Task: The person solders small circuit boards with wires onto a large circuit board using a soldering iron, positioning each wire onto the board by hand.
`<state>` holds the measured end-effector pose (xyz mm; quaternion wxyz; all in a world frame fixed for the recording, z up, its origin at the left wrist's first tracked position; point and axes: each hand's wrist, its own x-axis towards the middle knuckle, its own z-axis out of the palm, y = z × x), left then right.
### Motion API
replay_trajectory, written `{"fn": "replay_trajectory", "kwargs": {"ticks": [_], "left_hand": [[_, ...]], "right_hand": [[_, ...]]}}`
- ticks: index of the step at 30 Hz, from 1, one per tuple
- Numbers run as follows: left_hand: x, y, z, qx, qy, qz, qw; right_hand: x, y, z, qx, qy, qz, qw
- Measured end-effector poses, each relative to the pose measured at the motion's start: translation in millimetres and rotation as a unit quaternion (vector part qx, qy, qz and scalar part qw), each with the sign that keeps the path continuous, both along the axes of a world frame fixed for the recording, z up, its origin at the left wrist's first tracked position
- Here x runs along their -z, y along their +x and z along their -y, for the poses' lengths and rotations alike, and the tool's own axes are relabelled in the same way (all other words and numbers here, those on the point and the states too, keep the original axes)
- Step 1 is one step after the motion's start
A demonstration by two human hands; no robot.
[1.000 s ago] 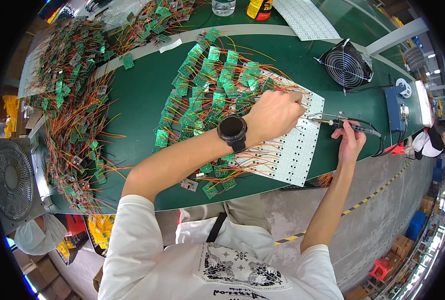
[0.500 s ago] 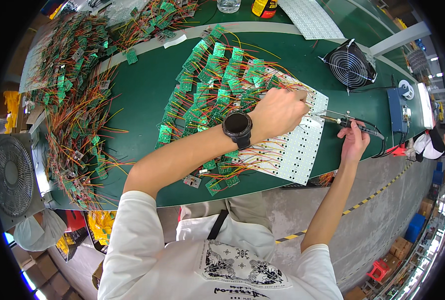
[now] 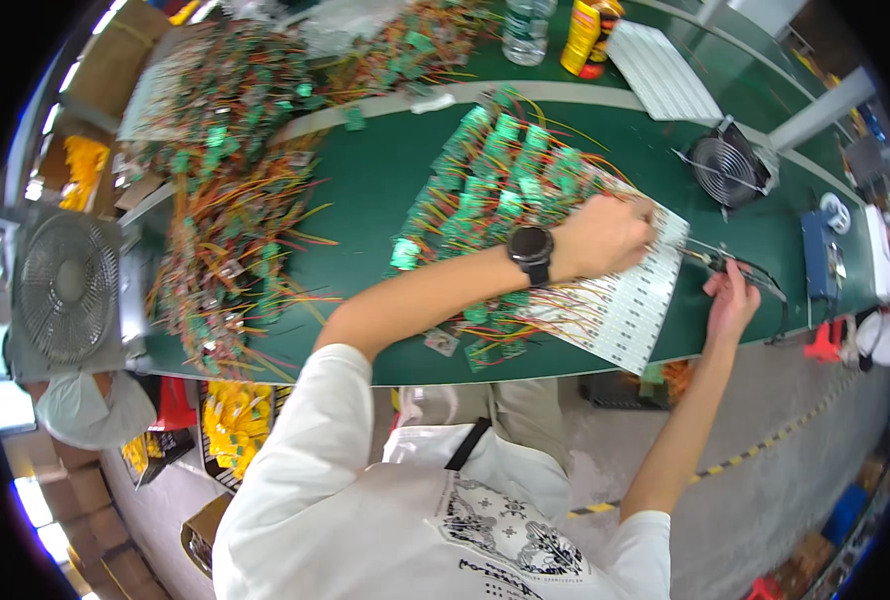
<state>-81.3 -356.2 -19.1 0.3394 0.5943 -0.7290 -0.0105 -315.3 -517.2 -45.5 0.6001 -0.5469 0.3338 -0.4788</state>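
Note:
My left hand point(image 3: 605, 238), below a dark wristwatch point(image 3: 531, 250), is over the upper right of a white perforated panel point(image 3: 633, 325). Its fingers are pinched; whatever they hold is hidden. In my right hand point(image 3: 731, 300) is a soldering iron point(image 3: 710, 260), its tip pointing left to the panel's right edge, close to my left fingers. Rows of small green circuit boards point(image 3: 465, 205) with red and yellow wires lie across the panel's left part and beside it. Some wires point(image 3: 575, 308) fan out over the panel under my left wrist.
Heaps of wired circuit boards point(image 3: 230, 250) cover the left of the green table point(image 3: 370, 190). A small round fan point(image 3: 727, 168) and a blue box point(image 3: 820, 255) with a reel stand at right. Farther back are a clear bottle point(image 3: 527, 35), a yellow bottle point(image 3: 591, 38) and another white panel point(image 3: 662, 72).
The whole view has shifted, so the table and both hands appear farther right, with some blur. Both hands keep nearly the same place relative to the panel; the iron stays in my right hand.

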Motion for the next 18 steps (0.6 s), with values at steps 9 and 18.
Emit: {"fn": "replay_trajectory", "kwargs": {"ticks": [9, 18], "left_hand": [[-89, -6, -98, -0.047, -0.090, 0.097, 0.990], [-57, 46, -324, -0.535, -0.027, 0.120, 0.836]], "right_hand": [[9, -11, 9, -0.005, -0.002, 0.035, 0.999], [14, -12, 15, -0.038, -0.019, 0.028, 0.999]]}}
